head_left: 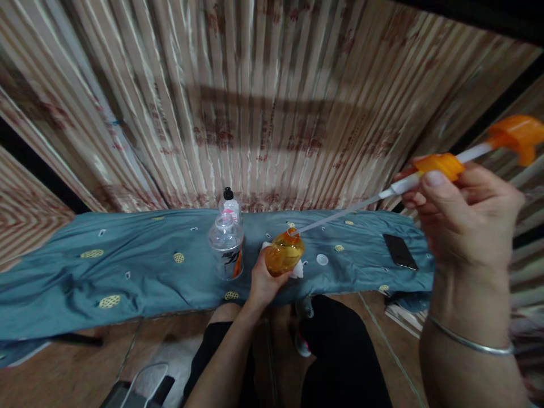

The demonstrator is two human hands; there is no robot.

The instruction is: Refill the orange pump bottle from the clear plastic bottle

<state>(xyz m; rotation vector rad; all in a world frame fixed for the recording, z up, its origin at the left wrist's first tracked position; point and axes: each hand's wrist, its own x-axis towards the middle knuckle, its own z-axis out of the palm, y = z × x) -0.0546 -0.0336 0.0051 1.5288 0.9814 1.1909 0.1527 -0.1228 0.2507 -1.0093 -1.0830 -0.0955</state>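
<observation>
Hands both full: L hand wrapped round amber btl, leaning up-right, over cloth-covered counter; R hand, higher & farther right, pinches orange pump, tube slanting down-left to btl's mouth, tip in or just at it, can't tell.

The orange pump head is cut off at right, the black-capped bottle partly hidden.

Left of the clear bottle, the teal cloth offers open passage; the black-capped bottle blocks the way directly behind; the orange pump's slanting tube bars crossing above the amber bottle's right side; the curtain closes the back.
</observation>
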